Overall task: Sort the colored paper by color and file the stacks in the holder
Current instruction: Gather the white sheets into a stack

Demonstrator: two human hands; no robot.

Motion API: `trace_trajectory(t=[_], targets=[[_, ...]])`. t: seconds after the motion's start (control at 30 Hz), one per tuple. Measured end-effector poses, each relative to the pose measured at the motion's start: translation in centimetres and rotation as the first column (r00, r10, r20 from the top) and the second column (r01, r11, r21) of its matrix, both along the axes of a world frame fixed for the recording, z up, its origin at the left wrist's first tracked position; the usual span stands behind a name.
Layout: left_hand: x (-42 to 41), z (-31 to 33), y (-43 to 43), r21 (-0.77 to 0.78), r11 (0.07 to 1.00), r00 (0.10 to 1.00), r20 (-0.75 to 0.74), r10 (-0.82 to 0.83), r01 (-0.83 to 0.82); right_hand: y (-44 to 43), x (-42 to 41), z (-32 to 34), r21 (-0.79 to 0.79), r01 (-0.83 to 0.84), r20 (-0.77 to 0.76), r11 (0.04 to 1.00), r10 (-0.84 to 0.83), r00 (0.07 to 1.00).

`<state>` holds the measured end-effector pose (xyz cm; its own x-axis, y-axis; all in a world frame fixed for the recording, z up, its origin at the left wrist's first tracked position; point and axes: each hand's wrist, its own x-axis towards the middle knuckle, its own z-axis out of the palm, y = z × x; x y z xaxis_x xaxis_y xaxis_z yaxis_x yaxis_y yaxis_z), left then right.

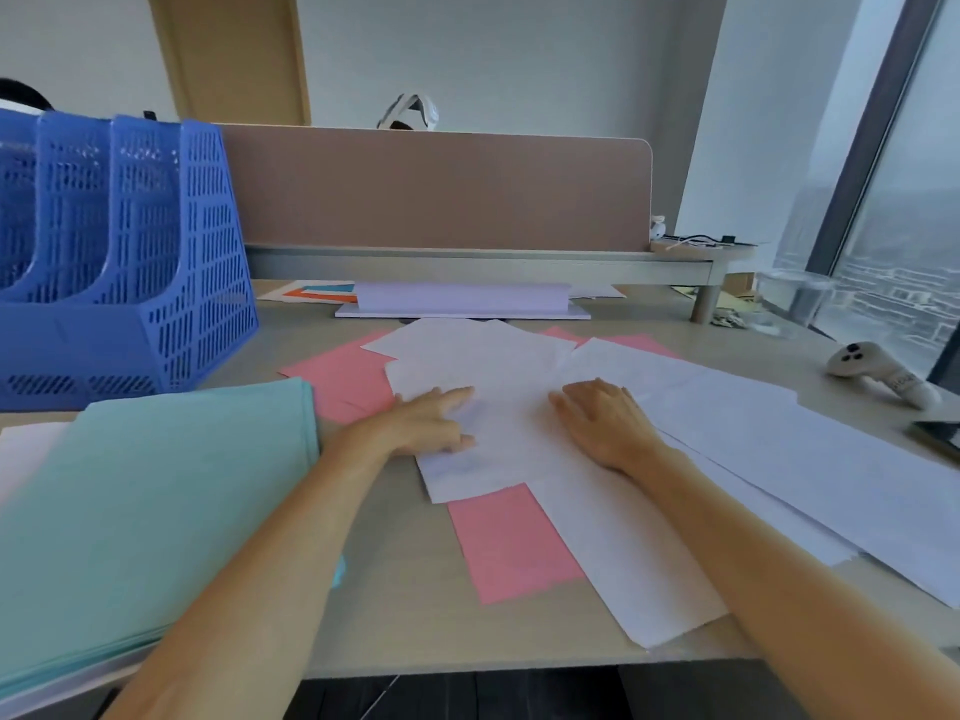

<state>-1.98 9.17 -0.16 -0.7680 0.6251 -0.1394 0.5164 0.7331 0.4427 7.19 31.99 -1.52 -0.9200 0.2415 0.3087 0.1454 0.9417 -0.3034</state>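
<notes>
- Left hand (426, 420) and right hand (605, 423): fingers straight, pressing flat on the loose white sheets (498, 356) at mid-desk; neither grips anything.
- Handling, as judged: the sheets are light, limp and slippery. Slide them together under flat palms, then lift by an edge.
- Pink sheets (511, 543) lie under the white, showing far left and near.
- Green stack (156, 501): near left. Blue mesh holder (171, 241): far left.
</notes>
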Motion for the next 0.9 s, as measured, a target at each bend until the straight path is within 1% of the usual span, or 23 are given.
trace_trajectory(t=[0.03,0.07,0.1,0.13,0.17,0.2,0.27,0.3,0.33,0.37,0.43,0.5,0.53,0.6,0.63,0.67,0.7,0.73,0.77,0.8,0.83,0.87,0.9], targets=[[0.1,0.0,-0.2,0.049,0.999,0.998,0.057,-0.027,0.024,-0.3,-0.2,0.3,-0.04,0.004,-0.063,0.999,-0.007,0.998],[0.3,0.1,-0.3,0.113,0.993,0.992,0.122,-0.042,0.028,-0.4,-0.4,0.6,-0.127,0.011,-0.122,0.992,-0.027,0.992],[0.5,0.0,-0.5,0.186,0.983,0.984,0.172,-0.041,0.009,-0.5,-0.3,1.1,-0.228,0.034,-0.15,0.973,-0.069,0.986],[0.9,0.1,-0.6,0.243,0.969,0.982,0.189,-0.015,-0.032,-0.6,-0.1,1.5,-0.313,0.057,-0.157,0.948,-0.111,0.981],[1.2,0.1,-0.7,0.264,0.961,0.988,0.148,0.046,-0.084,-0.3,0.1,1.9,-0.339,0.083,-0.137,0.937,-0.136,0.981],[1.2,0.1,-0.9,0.242,0.96,0.99,0.05,0.131,-0.139,0.2,0.4,2.3,-0.28,0.128,-0.076,0.951,-0.155,0.985],[1.3,0.2,-1.3,0.113,0.962,0.948,-0.178,0.265,-0.248,1.3,1.3,2.5,-0.025,0.232,0.125,0.972,-0.227,0.966],[1.6,0.2,-1.5,0.065,0.958,0.932,-0.222,0.287,-0.28,1.8,1.9,2.4,0.056,0.266,0.211,0.962,-0.272,0.939],[1.6,0.1,-1.6,0.041,0.956,0.93,-0.223,0.293,-0.291,1.9,2.7,2.3,0.085,0.285,0.276,0.955,-0.298,0.914],[1.8,0.0,-1.5,0.035,0.956,0.935,-0.2,0.292,-0.291,2.2,3.3,1.8,0.072,0.296,0.311,0.953,-0.303,0.901],[1.9,-0.2,-1.2,0.045,0.957,0.942,-0.169,0.29,-0.287,2.2,3.8,0.8,0.083,0.246,0.311,0.966,-0.259,0.914],[1.5,-0.3,-1.0,0.096,0.957,0.947,-0.149,0.286,-0.274,1.8,3.8,0.3,0.072,0.15,0.278,0.986,-0.164,0.946],[1.2,-0.3,-0.9,0.156,0.952,0.952,-0.114,0.283,-0.264,1.5,3.7,0.5,0.01,0.105,0.249,0.994,-0.104,0.963],[0.9,-0.2,-0.7,0.33,0.911,0.967,0.016,0.255,-0.246,1.2,3.6,1.0,-0.202,0.025,0.143,0.979,0.004,0.99],[0.9,-0.2,-0.5,0.405,0.881,0.97,0.079,0.232,-0.243,1.3,3.6,1.2,-0.271,0.011,0.071,0.963,0.009,0.997],[0.9,-0.1,-0.4,0.462,0.852,0.969,0.137,0.207,-0.247,1.7,3.6,1.5,-0.278,0.037,0.023,0.96,-0.032,0.999],[1.0,0.1,-0.2,0.507,0.821,0.963,0.194,0.186,-0.261,2.3,3.5,1.7,-0.252,0.118,0.022,0.96,-0.117,0.993],[0.8,0.1,0.0,0.57,0.778,0.96,0.233,0.157,-0.265,3.0,3.5,1.8,-0.191,0.222,0.068,0.956,-0.213,0.975],[0.9,0.2,0.2,0.613,0.738,0.951,0.278,0.134,-0.283,3.6,3.7,1.7,-0.111,0.317,0.154,0.942,-0.299,0.942],[1.1,0.5,0.4,0.658,0.692,0.943,0.315,0.107,-0.298,3.9,4.0,1.6,-0.04,0.372,0.234,0.927,-0.353,0.906],[1.1,0.5,0.5,0.676,0.657,0.925,0.37,0.089,-0.333,4.0,4.1,1.4,-0.009,0.389,0.273,0.921,-0.372,0.887],[1.0,0.4,0.6,0.688,0.631,0.908,0.415,0.062,-0.358,3.9,4.1,1.1,-0.012,0.369,0.271,0.929,-0.352,0.896],[1.0,0.4,0.8,0.685,0.623,0.888,0.458,0.037,-0.379,3.7,4.1,1.0,-0.046,0.323,0.241,0.945,-0.303,0.922]])
